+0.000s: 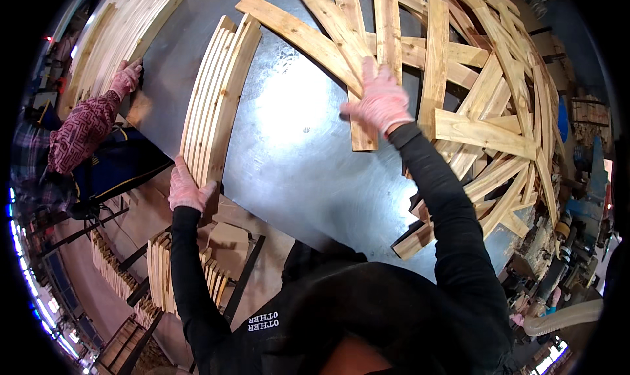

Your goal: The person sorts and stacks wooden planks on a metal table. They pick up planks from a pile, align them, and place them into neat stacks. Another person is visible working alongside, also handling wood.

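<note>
A row of pale wooden slats [213,106] stands on edge, packed side by side on the metal table. My left hand [189,186], in a pink glove, grips the near end of this row, fingers along one side and thumb on the other. My right hand [380,99], gloved alike, lies with fingers outstretched over the near ends of loose wooden slats [335,23]. One slanting slat [298,39] ends just beside its fingers. Another slat [363,135] shows beneath the hand, pointing toward me.
A tangled heap of slats [485,125] covers the table's right side. At the far left, another person's gloved hand [126,78] touches a second row of slats [125,30]. Below the metal table [282,171] at left, more slats [161,270] stand in a rack.
</note>
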{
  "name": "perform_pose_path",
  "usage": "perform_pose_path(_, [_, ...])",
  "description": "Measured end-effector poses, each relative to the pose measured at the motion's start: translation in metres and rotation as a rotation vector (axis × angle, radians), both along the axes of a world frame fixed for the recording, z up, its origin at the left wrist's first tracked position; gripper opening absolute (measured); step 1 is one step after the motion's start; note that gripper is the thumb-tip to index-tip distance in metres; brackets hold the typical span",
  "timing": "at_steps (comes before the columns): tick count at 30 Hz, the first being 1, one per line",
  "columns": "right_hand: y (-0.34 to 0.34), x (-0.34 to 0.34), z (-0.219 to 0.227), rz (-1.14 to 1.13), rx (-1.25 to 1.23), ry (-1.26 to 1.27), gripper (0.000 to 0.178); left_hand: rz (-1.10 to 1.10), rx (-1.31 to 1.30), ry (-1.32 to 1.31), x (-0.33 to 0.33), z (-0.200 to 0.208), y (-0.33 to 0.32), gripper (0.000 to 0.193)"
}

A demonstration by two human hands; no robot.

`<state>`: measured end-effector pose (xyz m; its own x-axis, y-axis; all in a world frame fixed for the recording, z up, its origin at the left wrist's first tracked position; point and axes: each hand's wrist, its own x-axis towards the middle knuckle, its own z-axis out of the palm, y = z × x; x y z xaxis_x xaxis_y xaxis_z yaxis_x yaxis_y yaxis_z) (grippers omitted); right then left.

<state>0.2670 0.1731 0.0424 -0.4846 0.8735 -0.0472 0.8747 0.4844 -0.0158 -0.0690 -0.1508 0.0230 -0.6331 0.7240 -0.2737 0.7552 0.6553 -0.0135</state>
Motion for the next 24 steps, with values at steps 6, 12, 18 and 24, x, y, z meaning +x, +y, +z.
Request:
perform_pose_path(6, [-0.012, 0.012, -0.012, -0.179, -0.403, 0.234, 0.093, -0.206, 0.069, 0.452, 0.059, 0.029, 0.049, 0.11])
perform_pose_path(12, [-0.089, 0.081, -0.022, -0.258, -1.886, 1.296, 0.056, 0.594, 0.583, -1.901, 0.19, -0.03, 0.109, 0.045])
perform_pose_path(18, [-0.127, 0.103, -0.014, -0.449, -1.561, 1.121, 0.053, 0.474, 0.492, -1.906, 0.243, -0.026, 0.137, 0.042])
perform_pose_path(24, [-0.126, 0.073, 0.015, -0.54, -1.281, 1.116, 0.036, 0.286, 0.617, -0.96, 0.183, -0.06, 0.089, 0.048])
